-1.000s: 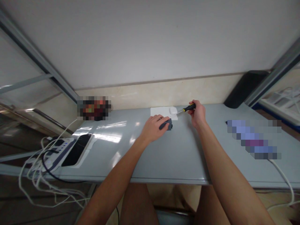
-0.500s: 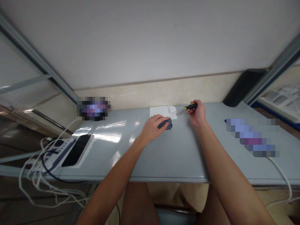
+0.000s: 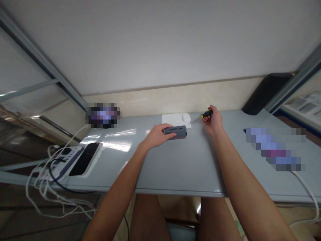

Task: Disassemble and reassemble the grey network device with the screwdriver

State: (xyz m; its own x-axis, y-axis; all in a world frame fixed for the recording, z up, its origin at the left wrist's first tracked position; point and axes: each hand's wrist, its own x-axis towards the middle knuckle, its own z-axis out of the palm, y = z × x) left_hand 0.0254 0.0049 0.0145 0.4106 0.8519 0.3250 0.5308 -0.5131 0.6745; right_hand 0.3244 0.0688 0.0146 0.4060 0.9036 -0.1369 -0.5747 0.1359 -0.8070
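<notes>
A dark grey box-shaped device (image 3: 178, 132) with a row of slots along its top lies on the grey desk. My left hand (image 3: 157, 136) grips its left end, thumb along the near side and fingers over the far side. To the right, my right hand (image 3: 212, 121) is closed around the black and yellow handle of a screwdriver (image 3: 206, 114). Its thin shaft points left and down, blurred, toward the white paper (image 3: 173, 118) behind the device. On that paper's right part sits a small white rounded case (image 3: 186, 117); shaft and device are apart.
At the left lie a phone with a black screen (image 3: 84, 158), a white power strip (image 3: 66, 160) and tangled white cables (image 3: 47, 197) hanging over the edge. A black cylinder (image 3: 267, 93) leans at the back right. Blurred-out items sit at far left and right.
My left hand has slid left along the grey device, so more of its slotted top shows. My right hand still holds the screwdriver in nearly the same place. The view has shifted slightly.
</notes>
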